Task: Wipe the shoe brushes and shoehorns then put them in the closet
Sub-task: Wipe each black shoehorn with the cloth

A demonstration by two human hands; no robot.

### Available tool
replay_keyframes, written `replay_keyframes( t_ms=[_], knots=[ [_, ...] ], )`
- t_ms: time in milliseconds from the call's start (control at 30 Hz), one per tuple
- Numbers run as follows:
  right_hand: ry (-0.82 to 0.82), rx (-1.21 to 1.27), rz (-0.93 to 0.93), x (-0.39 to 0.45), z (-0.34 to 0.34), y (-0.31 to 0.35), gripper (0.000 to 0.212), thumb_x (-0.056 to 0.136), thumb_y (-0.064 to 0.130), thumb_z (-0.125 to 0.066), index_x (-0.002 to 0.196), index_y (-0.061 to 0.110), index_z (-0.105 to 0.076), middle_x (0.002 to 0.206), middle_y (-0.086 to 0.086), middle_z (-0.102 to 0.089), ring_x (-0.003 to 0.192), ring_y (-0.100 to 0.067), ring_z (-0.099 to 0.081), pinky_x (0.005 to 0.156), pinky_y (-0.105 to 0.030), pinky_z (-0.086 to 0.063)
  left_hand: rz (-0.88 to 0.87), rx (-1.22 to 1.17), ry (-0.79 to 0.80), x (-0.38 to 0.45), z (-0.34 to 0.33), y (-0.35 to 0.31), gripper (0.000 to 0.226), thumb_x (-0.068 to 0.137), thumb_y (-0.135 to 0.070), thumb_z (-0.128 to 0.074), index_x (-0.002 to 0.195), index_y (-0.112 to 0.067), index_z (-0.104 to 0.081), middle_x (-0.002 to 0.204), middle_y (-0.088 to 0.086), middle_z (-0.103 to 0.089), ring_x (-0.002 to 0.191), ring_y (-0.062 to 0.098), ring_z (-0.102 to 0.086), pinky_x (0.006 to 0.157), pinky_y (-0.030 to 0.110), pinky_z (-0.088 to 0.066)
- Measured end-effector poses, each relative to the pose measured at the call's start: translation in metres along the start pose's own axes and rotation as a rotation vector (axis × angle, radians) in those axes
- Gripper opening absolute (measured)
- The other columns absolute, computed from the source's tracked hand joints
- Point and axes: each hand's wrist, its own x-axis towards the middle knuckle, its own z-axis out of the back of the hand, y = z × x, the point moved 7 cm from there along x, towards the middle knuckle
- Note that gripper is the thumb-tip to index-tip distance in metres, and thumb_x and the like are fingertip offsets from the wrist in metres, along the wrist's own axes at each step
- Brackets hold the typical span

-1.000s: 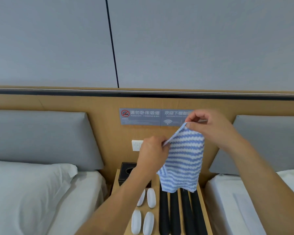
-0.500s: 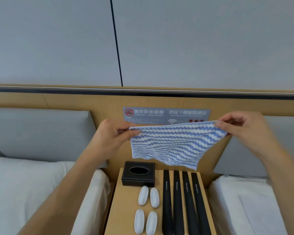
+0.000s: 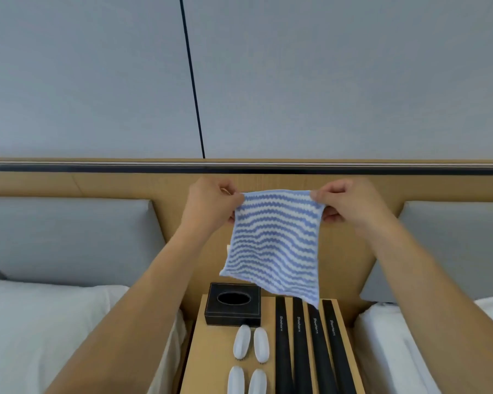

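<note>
Both hands are raised in front of the wooden headboard, and both forearms reach up and forward from the bottom corners of the view. The left hand pinches the upper left corner of a striped cloth between thumb and curled fingers; the right hand pinches the upper right corner in the same way. The cloth hangs between them, spread out, with wavy blue and white stripes, and its lower edge falls slanted, lowest at the right.

Below the cloth stands a wooden nightstand. Four white shoe brushes lie on it in two pairs, one pair behind the other, near the middle. Just right of the brushes lie four long black shoehorns, side by side and parallel, each with small white lettering. The lowest corner of the cloth hangs in front of their far ends. A black tissue box sits at the back of the nightstand, just behind the brushes. White beds lie on both sides of the nightstand.
</note>
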Motion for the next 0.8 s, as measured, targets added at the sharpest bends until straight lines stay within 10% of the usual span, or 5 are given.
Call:
replay_keyframes(
  t_ms=[267,800],
  knots=[
    [0.086,0.099,0.133,-0.022,-0.049,0.025,0.012,0.086,0.001,-0.072,0.09,0.011,-0.077,0.078,-0.008,-0.075,0.067,-0.017,-0.068,0.074,-0.034,-0.061,-0.271,0.072,-0.091,-0.037,-0.031,-0.063,0.005,0.076,-0.015,-0.073,0.073,-0.015,-0.069,0.063,-0.003,-0.066,0.061,0.016,-0.065,0.06,0.04,-0.058],
    [0.088,-0.073,0.24,-0.038,-0.043,0.029,0.022,0.085,0.005,-0.074,0.091,0.026,-0.076,0.089,0.001,-0.076,0.083,-0.013,-0.073,0.068,-0.023,-0.06,-0.482,0.216,-0.021,-0.057,-0.035,-0.056,0.024,0.083,-0.012,-0.069,0.105,-0.019,-0.071,0.103,-0.005,-0.057,0.086,0.006,-0.056,0.069,0.01,-0.044]
  ],
)
